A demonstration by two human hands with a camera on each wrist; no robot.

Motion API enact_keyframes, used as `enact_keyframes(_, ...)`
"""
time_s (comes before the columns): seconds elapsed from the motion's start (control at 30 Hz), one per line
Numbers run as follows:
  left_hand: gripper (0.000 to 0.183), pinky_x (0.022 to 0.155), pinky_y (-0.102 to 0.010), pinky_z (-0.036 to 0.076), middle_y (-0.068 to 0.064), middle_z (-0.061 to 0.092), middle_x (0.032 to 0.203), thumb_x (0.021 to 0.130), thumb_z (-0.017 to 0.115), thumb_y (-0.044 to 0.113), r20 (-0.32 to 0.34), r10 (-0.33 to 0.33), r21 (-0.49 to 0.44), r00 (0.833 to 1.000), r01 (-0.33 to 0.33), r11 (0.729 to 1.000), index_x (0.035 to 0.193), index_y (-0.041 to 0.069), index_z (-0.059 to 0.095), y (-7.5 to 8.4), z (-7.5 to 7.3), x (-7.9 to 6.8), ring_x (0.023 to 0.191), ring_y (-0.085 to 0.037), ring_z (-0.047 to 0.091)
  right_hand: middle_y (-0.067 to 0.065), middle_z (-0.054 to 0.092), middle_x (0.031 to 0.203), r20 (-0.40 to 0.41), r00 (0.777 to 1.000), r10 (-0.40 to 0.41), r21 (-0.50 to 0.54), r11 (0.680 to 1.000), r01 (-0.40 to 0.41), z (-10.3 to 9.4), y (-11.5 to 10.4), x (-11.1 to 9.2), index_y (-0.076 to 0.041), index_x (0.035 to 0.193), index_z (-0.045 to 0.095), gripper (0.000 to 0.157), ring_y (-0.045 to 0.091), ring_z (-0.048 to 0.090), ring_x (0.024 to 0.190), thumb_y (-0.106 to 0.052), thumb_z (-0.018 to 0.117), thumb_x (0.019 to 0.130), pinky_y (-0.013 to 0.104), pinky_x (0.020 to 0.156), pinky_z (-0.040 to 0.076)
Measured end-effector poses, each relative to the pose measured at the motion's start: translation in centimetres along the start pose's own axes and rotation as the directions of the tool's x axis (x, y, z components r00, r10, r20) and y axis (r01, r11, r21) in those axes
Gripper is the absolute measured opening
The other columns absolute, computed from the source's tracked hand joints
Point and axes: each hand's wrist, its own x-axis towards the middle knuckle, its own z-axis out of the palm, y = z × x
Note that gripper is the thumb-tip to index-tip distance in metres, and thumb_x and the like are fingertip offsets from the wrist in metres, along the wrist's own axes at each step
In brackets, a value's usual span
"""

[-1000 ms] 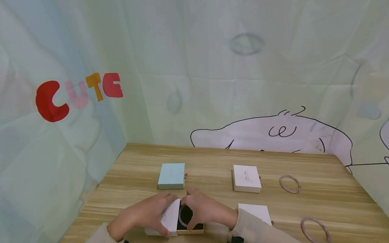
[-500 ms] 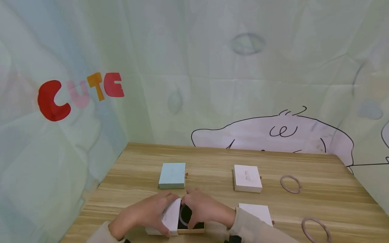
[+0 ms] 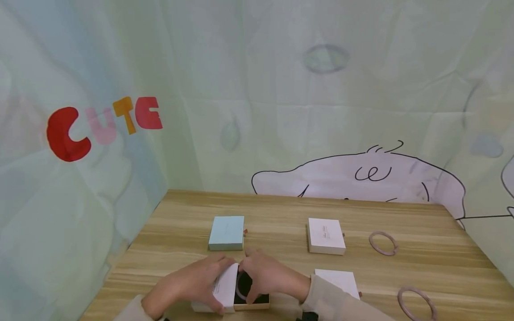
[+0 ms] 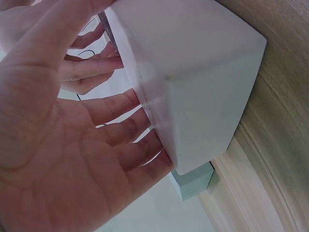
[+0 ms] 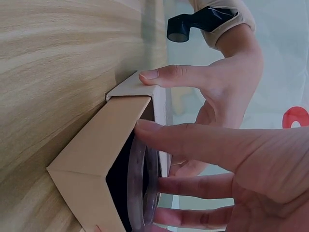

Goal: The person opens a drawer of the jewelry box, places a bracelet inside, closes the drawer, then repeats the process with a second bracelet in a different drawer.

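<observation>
Around the white box sleeve [image 3: 226, 285], my left hand [image 3: 198, 281] grips with its thumb on the near side and its fingers toward the far side. A tan drawer [image 3: 253, 306] with a black lining is pulled partly out of the sleeve's right end. My right hand [image 3: 269, 274] pinches a pale translucent bangle [image 5: 136, 183] at the drawer's black inside, thumb on one side and fingers on the other. The right hand covers part of the bangle in the head view. In the left wrist view, the fingers [image 4: 123, 130] lie against the sleeve's surface.
A light blue box [image 3: 226, 232] lies beyond my hands. Farther right is a white box [image 3: 325, 235], with another white box [image 3: 339, 280] partly behind my right sleeve. Two pinkish bangles lie at the right, a far bangle [image 3: 385, 253] and a near bangle [image 3: 411, 289]. A printed cloth backs the wooden table [image 3: 281, 207].
</observation>
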Motion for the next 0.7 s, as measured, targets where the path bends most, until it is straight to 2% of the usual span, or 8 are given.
enact_keyframes(0.23,0.092,0.084,-0.030,0.048,0.002,0.052,0.120,0.061,0.095,0.040,0.000,-0.008,0.017,1.000,0.008,1.000,0.136,0.004,0.053,0.0,-0.2,0.1,0.097,-0.008,0.051,-0.005,0.054,0.102,-0.010,1.000,-0.015,0.004,1.000,0.015,-0.1,0.2,-0.1,-0.014,0.111,0.076,0.053,0.008,0.048,0.089,-0.023,0.097,0.063,0.023,0.073,0.044)
enact_keyframes(0.37,0.093,0.085,-0.031,0.048,0.002,0.052,0.122,0.062,0.094,0.042,0.011,-0.022,0.016,1.000,0.021,1.000,0.137,0.005,0.053,0.0,-0.2,0.1,0.098,-0.009,0.051,-0.002,0.056,0.107,-0.017,1.000,-0.013,0.007,1.000,0.013,0.1,0.4,-0.1,-0.011,0.112,0.074,0.054,0.011,0.051,0.095,-0.027,0.095,0.066,0.024,0.075,0.047)
enact_keyframes(0.57,0.095,0.086,-0.032,0.048,0.002,0.052,0.122,0.061,0.095,0.042,0.020,-0.038,0.000,0.999,0.038,0.999,0.138,0.005,0.052,-0.1,-0.1,0.1,0.099,-0.010,0.052,0.002,0.057,0.114,-0.032,0.999,0.010,-0.037,0.999,-0.011,0.7,0.5,-0.2,-0.009,0.116,0.071,0.058,0.018,0.054,0.104,-0.034,0.094,0.068,0.025,0.077,0.049)
enact_keyframes(0.7,0.094,0.085,-0.031,0.048,0.003,0.052,0.120,0.062,0.095,0.041,0.013,-0.028,-0.001,1.000,0.028,1.000,0.137,0.005,0.052,-0.1,0.1,0.0,0.098,-0.009,0.051,0.003,0.057,0.113,-0.047,0.999,0.021,-0.065,0.998,-0.024,1.0,0.2,-0.1,-0.009,0.114,0.072,0.058,0.018,0.054,0.101,-0.035,0.094,0.067,0.024,0.073,0.049)
